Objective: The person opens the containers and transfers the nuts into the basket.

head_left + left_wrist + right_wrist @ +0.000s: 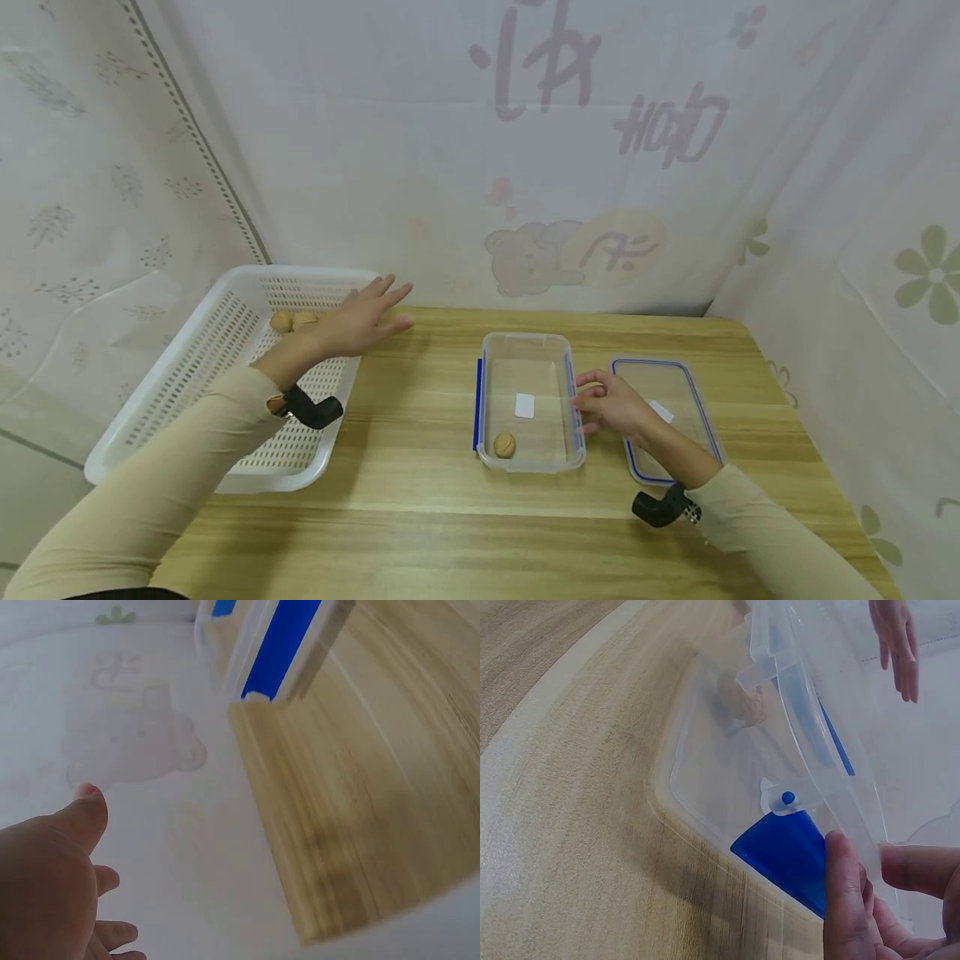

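Observation:
My right hand [611, 404] grips the right wall of a clear plastic food container [528, 466], thumb and fingers on either side of its rim in the right wrist view. A blue latch [787, 859] hangs open below those fingers. One walnut [505, 445] lies in the container's near left corner. My left hand [360, 321] is over the right side of a white plastic basket [277, 482], fingers spread and holding nothing. A few walnuts [281, 322] show at the basket's far end, partly hidden by that hand.
To the container's right lies its flat clear lid [663, 379] with a blue seal, partly under my right forearm. All of these stand on a wooden table [420, 533]. A printed cloth [420, 167] hangs behind the table and along its sides.

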Demonstrator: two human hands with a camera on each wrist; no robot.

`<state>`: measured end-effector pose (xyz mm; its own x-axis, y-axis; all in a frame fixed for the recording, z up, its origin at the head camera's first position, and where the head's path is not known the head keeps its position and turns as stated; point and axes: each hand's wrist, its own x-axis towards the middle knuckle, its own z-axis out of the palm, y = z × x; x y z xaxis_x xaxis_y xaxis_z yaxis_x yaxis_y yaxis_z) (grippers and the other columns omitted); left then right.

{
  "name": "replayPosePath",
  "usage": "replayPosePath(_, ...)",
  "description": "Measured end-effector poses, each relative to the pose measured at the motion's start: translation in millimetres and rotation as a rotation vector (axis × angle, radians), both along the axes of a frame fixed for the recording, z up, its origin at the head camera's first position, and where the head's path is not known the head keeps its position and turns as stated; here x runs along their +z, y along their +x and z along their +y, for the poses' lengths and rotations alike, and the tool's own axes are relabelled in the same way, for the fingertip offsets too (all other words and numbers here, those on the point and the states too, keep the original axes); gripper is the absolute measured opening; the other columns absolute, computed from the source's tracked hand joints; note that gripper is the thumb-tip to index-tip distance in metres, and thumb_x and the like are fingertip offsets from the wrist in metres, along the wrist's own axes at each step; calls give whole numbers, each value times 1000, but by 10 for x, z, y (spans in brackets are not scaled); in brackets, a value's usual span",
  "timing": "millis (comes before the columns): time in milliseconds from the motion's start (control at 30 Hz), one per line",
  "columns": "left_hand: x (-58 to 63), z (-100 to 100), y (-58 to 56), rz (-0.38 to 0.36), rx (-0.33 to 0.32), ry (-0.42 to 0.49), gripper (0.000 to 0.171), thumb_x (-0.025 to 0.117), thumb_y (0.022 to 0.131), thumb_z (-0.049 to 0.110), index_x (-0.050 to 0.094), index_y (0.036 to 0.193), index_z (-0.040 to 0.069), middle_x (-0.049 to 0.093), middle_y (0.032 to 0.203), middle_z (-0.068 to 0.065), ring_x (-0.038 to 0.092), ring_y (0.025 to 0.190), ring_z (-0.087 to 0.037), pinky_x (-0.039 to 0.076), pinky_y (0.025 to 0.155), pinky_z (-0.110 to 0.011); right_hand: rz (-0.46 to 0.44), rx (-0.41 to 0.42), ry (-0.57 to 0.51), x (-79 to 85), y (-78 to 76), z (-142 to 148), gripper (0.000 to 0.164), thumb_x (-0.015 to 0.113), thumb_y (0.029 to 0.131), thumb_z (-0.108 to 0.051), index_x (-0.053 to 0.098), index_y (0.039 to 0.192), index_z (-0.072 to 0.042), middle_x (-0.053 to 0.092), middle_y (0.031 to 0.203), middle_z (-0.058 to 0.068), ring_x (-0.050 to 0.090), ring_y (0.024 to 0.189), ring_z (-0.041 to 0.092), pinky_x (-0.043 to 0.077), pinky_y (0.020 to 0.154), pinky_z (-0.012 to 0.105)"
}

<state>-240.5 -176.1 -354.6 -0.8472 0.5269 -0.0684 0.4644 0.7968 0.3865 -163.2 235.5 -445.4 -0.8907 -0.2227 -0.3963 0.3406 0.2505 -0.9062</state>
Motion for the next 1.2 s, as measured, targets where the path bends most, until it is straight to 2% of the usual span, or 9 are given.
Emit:
replayPosePath(167, -5, 185, 33, 4, -30, -28, 69, 49, 108, 39, 22, 162, 5, 7, 165, -30, 0, 152, -49, 1, 116, -74, 5, 1, -9, -16, -1, 8, 42, 62, 99, 1, 41, 135, 7, 61, 101, 13, 62, 84, 18, 62, 69, 34)
replayPosePath(333, 5, 353, 69, -13, -62, -13, 70, 51, 108, 37, 21, 162, 5, 6, 165, -30, -2, 152, -49, -3, 115, -74, 7, 8, -15, -16, 4, 11, 44, 62, 99, 1, 40, 135, 9, 62, 98, 12, 63, 82, 18, 62, 68, 33)
replayPosePath(600, -59, 580, 81, -3, -125, -64, 72, 51, 107, 43, 22, 162, 8, 7, 167, -26, 2, 153, -47, 0, 116, -73, 8, 12, -6, -14, 7, 10, 45, 63, 99, -1, 40, 136, 8, 62, 99, 11, 63, 83, 18, 62, 69, 34)
replayPosePath(1033, -79, 949, 186, -43, -256, -88, 70, 48, 108, 44, 23, 162, 8, 7, 167, -24, -2, 154, -42, 1, 119, -68, 14, 10, 0, -22, 3, 7, 44, 64, 99, -1, 41, 135, 8, 62, 97, 11, 63, 82, 18, 62, 68, 33)
replayPosePath(1200, -128, 1088, 205, -62, -291, -107, 70, 47, 108, 45, 22, 163, 10, 5, 168, -23, -3, 154, -39, -1, 120, -64, 17, 13, -2, -27, 3, 10, 44, 64, 99, 0, 41, 135, 8, 61, 96, 10, 62, 82, 17, 62, 68, 33)
